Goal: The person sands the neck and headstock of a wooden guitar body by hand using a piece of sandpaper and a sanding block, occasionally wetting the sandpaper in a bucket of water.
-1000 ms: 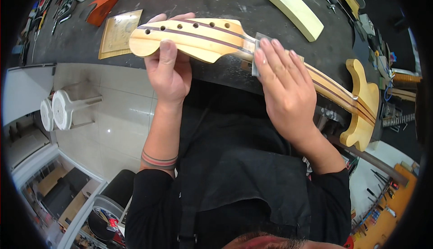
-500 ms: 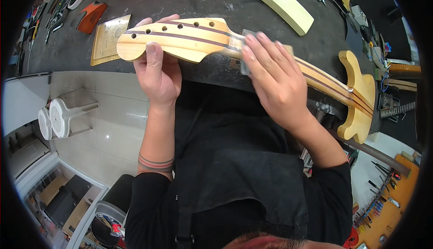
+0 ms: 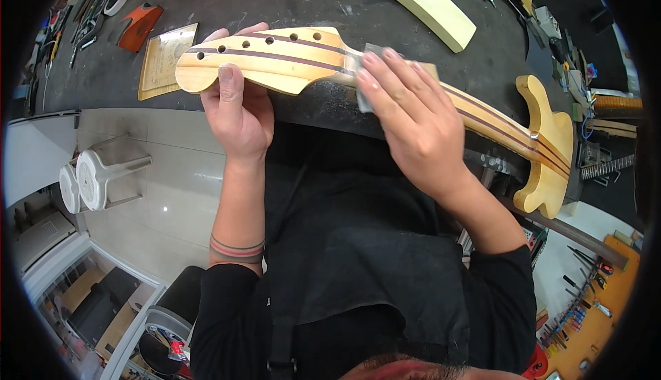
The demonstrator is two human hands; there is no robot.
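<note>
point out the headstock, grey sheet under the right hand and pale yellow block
Headstock (image 3: 272,63): head view, on its striped face.
Grey sheet (image 3: 364,102): head view, lower exposed part.
Pale yellow block (image 3: 428,7): head view, broad top face.

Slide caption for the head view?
Left hand grips the wooden headstock; right hand covers a grey sheet on the striped neck.

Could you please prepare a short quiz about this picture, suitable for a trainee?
1. How many round holes show in the headstock?
2. True or false: the left hand is gripping the horned wooden body.
3. Which is under the right hand: (a) a screwdriver, (b) a grey sheet, (c) a plastic bag?

Key: 1. Six. 2. False; it holds the headstock. 3. b.
</note>
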